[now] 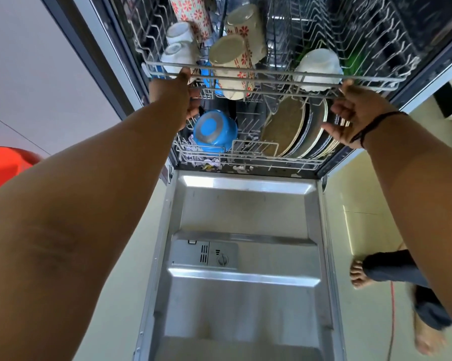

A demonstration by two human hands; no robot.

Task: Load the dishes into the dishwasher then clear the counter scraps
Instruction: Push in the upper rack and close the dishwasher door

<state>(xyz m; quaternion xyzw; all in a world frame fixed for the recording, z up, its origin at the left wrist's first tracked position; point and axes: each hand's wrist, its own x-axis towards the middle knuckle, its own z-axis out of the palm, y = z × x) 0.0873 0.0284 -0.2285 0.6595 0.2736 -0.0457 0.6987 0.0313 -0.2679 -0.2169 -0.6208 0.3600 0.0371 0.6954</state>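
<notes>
The dishwasher door (245,256) lies flat open, and the upper rack (271,70) stands partly out above the lower rack (245,157). It carries patterned mugs (232,56) and a white bowl (318,69); plates (297,131) and a blue bowl (215,131) sit below. An uneven shove could jam the rack or rattle the mugs together. The left hand (185,97) hooks its fingers on the front rail; the right hand (355,118), fingers loosely spread, only touches it.

Brushed steel door (245,295); coated wire rack (245,65); glossy blue bowl (215,131).
</notes>
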